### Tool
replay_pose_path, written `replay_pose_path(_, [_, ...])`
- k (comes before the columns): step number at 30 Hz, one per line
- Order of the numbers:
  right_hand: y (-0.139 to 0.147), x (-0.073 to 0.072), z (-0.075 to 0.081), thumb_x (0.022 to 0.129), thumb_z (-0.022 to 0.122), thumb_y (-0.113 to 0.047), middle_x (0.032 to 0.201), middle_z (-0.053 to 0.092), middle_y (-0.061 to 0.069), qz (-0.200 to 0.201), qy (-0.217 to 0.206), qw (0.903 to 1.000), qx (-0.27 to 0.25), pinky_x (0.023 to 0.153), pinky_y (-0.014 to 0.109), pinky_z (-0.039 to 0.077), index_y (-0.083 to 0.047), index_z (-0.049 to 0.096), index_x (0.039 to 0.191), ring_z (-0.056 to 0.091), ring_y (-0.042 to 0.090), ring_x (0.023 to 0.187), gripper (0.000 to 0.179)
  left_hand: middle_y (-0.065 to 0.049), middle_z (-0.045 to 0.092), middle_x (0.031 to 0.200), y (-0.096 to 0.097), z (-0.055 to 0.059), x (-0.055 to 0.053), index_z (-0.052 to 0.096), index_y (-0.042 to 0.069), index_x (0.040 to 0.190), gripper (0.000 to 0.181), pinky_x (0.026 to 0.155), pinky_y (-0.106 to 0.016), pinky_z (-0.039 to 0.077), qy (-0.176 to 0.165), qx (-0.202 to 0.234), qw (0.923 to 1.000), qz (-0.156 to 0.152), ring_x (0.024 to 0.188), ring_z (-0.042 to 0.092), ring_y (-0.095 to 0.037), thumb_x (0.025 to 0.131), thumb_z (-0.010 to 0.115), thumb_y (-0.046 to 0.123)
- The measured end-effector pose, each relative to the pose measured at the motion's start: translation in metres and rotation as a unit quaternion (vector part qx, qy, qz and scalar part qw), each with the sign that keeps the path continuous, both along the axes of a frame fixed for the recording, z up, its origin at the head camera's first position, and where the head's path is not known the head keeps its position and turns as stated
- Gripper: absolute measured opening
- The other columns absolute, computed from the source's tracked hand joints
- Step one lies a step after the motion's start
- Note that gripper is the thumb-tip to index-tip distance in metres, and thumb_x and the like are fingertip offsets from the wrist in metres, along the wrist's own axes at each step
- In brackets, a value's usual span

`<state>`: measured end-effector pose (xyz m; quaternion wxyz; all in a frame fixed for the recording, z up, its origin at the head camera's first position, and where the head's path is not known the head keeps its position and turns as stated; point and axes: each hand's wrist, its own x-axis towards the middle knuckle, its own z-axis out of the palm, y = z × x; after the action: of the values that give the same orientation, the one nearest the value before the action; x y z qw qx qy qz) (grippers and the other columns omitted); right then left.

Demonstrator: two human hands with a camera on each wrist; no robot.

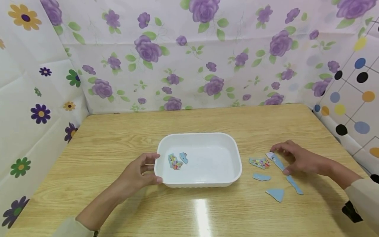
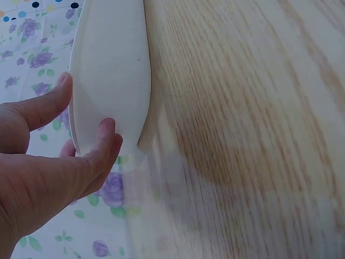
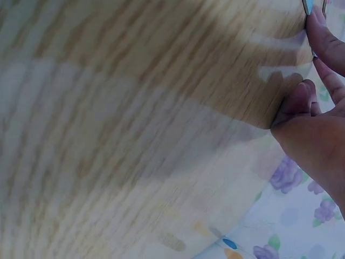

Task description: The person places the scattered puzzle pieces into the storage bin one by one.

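Note:
A white plastic tray (image 1: 201, 182) stands on the table. My left hand (image 1: 137, 172) grips its left end, with fingers and thumb spread along the rim. In the left wrist view, the fingers of that hand (image 2: 99, 145) lie against the tray's outer wall (image 2: 110, 70). Inside the tray are a multicoloured picture piece (image 1: 174, 162) and a small light blue piece (image 1: 184, 158). On the right, my right hand (image 1: 299, 158) holds a long light blue picture piece (image 1: 277, 161) at its two ends between fingers and thumb. The right wrist view shows mostly table beside this hand (image 3: 318, 108).
Between tray and right hand lie another multicoloured piece (image 1: 259, 163) and a light blue strip (image 1: 262, 177). A light blue triangle (image 1: 276, 194) and a narrow strip (image 1: 294, 185) lie nearer. Flowered sheets (image 1: 189, 75) border the wooden table (image 1: 124, 131).

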<state>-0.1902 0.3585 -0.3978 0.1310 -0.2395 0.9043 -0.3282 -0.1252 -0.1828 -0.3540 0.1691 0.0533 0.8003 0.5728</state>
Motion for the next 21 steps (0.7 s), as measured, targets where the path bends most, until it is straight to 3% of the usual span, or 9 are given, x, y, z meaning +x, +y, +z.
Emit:
replay_pose_path(9, [0.002, 0.002, -0.009, 0.072, 0.083, -0.021, 0.109, 0.043, 0.009, 0.012, 0.056, 0.9982, -0.019, 0.077, 0.022, 0.037, -0.012, 0.054, 0.131, 0.037, 0.010, 0.096, 0.066, -0.018, 0.046, 0.135, -0.001, -0.001, 0.000, 0.039, 0.005, 0.139, 0.072, 0.088, -0.032, 0.055, -0.001, 0.009, 1.0000, -0.002, 0.124, 0.049, -0.033, 0.079, 0.079, 0.010])
replay_pose_path(21, [0.003, 0.005, -0.010, 0.073, 0.083, -0.023, 0.109, 0.044, 0.006, -0.003, 0.067, 0.9976, -0.016, 0.068, 0.024, 0.038, -0.012, 0.057, 0.129, 0.039, 0.010, 0.091, 0.063, -0.018, 0.045, 0.135, -0.002, -0.002, 0.000, 0.039, 0.005, 0.139, 0.072, 0.087, -0.031, 0.055, -0.001, 0.008, 1.0000, -0.002, 0.124, 0.050, -0.034, 0.080, 0.079, 0.009])
